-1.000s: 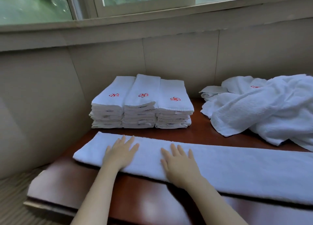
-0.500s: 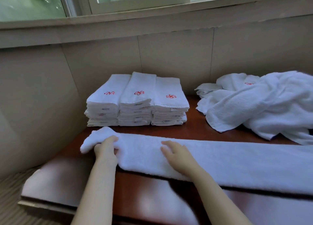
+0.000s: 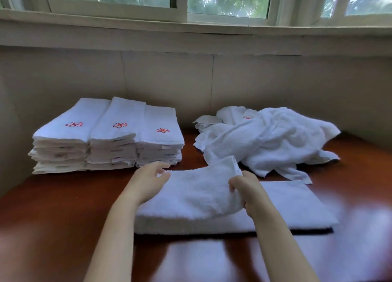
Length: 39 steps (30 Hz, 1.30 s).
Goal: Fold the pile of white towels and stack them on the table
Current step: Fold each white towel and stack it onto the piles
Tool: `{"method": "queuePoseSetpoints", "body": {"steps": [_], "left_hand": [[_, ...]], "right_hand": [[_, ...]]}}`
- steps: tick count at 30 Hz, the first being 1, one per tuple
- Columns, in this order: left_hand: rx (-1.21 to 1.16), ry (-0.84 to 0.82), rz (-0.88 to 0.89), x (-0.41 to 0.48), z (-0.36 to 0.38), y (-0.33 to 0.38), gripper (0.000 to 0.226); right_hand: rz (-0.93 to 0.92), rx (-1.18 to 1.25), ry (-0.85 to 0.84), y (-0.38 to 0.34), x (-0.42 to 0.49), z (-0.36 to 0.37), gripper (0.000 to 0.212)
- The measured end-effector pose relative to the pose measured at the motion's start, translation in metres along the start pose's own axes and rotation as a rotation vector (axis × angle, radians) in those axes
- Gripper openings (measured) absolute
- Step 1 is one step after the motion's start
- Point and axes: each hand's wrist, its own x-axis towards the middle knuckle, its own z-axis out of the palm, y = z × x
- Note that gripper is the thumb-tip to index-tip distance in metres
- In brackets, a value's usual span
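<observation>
A long white towel [image 3: 282, 203] lies folded on the dark red wooden table [image 3: 53, 207] in front of me, its left part doubled over to the right. My right hand [image 3: 246, 189] grips the raised end of that upper layer near the towel's middle. My left hand [image 3: 148, 181] sits at the folded left edge with loosely curled fingers and nothing between them. At the back left stand three side-by-side stacks of folded towels [image 3: 106, 137] with red flower logos. A loose pile of unfolded white towels [image 3: 265, 137] lies at the back right.
A tiled wall and a window sill [image 3: 191, 35] run behind the table; the wall also closes in the left side. Bare tabletop shows at the front left and the far right.
My left hand gripped the towel's left end and carried it over to the right, doubling the towel. My right hand now holds that end, and my left hand has let go.
</observation>
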Motion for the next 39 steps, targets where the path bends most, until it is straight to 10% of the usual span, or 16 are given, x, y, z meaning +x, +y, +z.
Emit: {"method": "queuePoseSetpoints", "body": {"steps": [9, 14, 18, 28, 34, 37, 39], "left_hand": [[0.096, -0.249, -0.126, 0.011, 0.036, 0.000, 0.051], [-0.013, -0.239, -0.220, 0.014, 0.062, 0.007, 0.086], [-0.103, -0.264, -0.304, 0.016, 0.071, 0.007, 0.119], [0.011, -0.195, -0.355, 0.016, 0.075, 0.005, 0.072], [-0.202, -0.224, -0.363, 0.011, 0.068, 0.000, 0.055], [-0.393, -0.212, -0.395, 0.012, 0.072, -0.006, 0.056], [-0.539, -0.175, -0.437, 0.014, 0.073, -0.001, 0.051]], "right_hand": [[-0.035, 0.128, 0.522, -0.013, 0.034, -0.153, 0.013], [0.123, -0.414, 0.337, 0.033, 0.046, -0.186, 0.011], [-0.033, -0.299, 0.374, 0.028, 0.050, -0.187, 0.024], [0.085, -0.532, 0.384, 0.039, 0.073, -0.192, 0.013], [0.101, -1.310, 0.437, 0.020, 0.051, -0.162, 0.028], [-0.356, -1.577, 0.396, 0.019, 0.032, -0.116, 0.051], [-0.552, -1.316, -0.017, 0.032, 0.013, -0.076, 0.074]]}}
